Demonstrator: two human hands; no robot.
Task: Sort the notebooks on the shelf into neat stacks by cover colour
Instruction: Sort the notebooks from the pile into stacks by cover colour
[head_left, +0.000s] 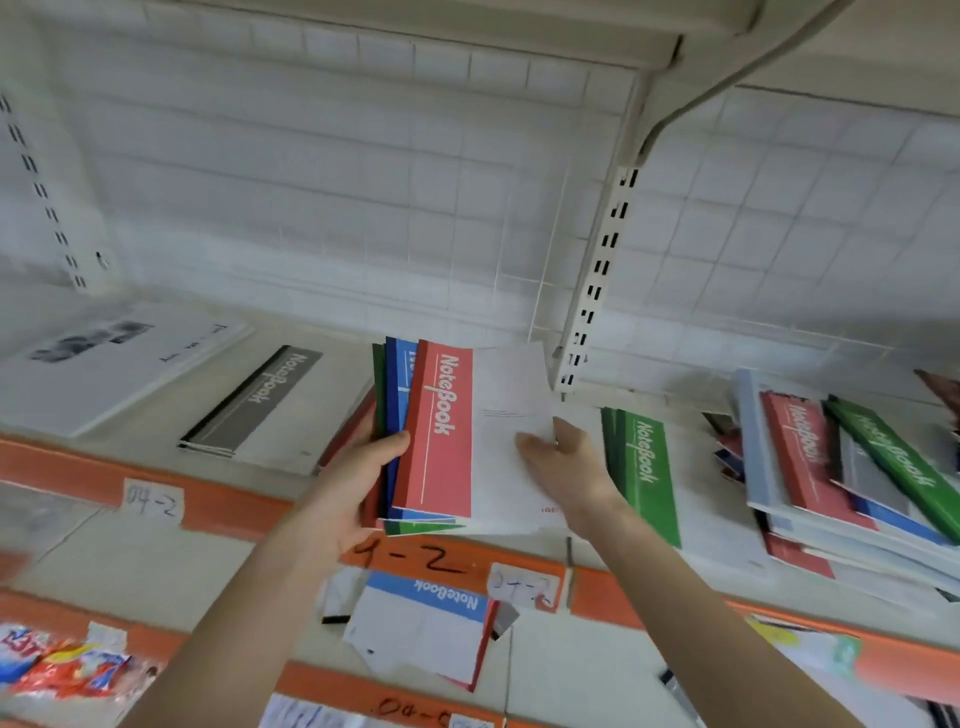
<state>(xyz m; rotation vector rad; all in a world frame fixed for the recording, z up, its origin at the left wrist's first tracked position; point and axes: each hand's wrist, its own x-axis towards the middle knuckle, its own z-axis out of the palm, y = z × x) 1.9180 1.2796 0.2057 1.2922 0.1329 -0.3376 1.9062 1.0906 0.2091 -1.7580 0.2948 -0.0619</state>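
Notebooks (421, 522), a small bundle, are held just above the front of the shelf (332, 364), in the middle of the view, betw. both hands. On top is the red notebook (447, 431): red band along the spine w/ white print "NoteBook", the rest of the cover white, w/ small text too blurred to read. Under it, edges of a blue and a green cover show.

The left hand (358, 483) grips the bundle at the spine side, thumb over the red band, fingers hidden beneath, forearm reaching up from below. The right hand (566, 467) lies on the white part at the right edge, fingers lightly bent; I cannot tell if it pinches the edge or only touches.

On the shelf, left of the bundle, lies a grey notebook (260, 405), also marked "NoteBook", and further left a white booklet (104, 364). Just right of the bundle lies a green notebook (644, 467), same print. Further right is an untidy pile (841, 467) w/ red, green, blue and pale covers, tilted.

The orange shelf edge (234, 504) has a paper label (152, 501) reading "04-2", and handwriting (410, 558) "4-2" approx. below the bundle. On the lower shelf lies a blue notebook (426, 629), its print upside down.
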